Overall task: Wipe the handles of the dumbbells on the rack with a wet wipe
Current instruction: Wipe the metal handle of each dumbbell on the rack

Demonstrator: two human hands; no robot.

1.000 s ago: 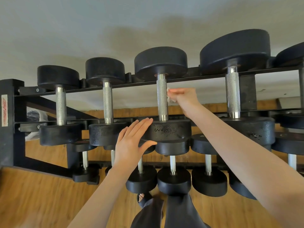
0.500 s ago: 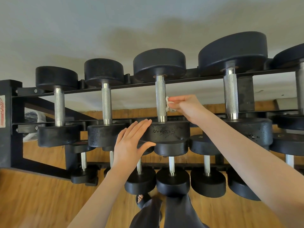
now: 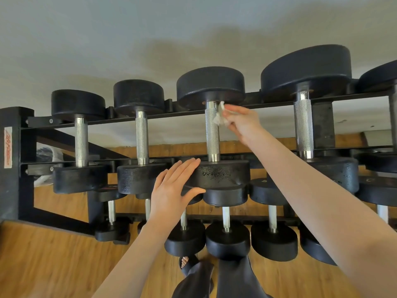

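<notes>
One wet wipe [image 3: 220, 117], five top-row dumbbell handles [image 3: 212, 131]

One label shows: a white sticker [image 3: 8, 147] on the left upright of the black rack [image 3: 12, 168], carrying red slanted lettering that runs along the post (turned sideways and too blurred to spell out). The near head of the dumbbell [image 3: 223, 174] under the wiped handle bears scuffed raised marks, perhaps a weight figure, but nothing there can be read.
</notes>
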